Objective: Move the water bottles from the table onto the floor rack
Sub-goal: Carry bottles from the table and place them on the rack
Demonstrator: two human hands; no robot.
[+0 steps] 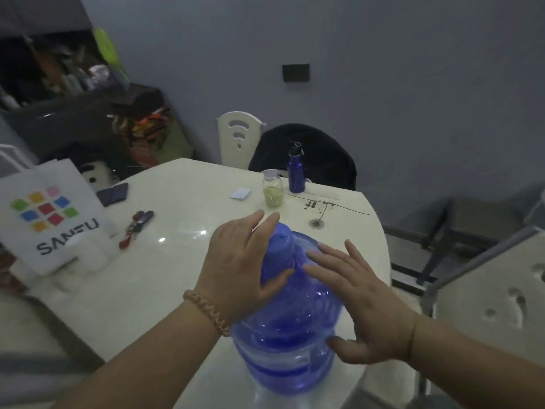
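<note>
The left hand [239, 261] and right hand [362, 308] lie flat, fingers straight, on each side of the big blue water bottle [283, 346]. It looks like they touch it, but the view is blurry. The bottle stands on the white table [177, 202]. A small blue bottle [295, 172] stands far back.

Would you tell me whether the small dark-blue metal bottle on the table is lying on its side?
No, the small metal bottle stands upright on the table beside the glass jar.

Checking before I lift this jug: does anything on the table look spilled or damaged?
No spill shows. Only dark streaks on the table behind the blue jug look odd; stain or printed pattern, I cannot tell.
</note>
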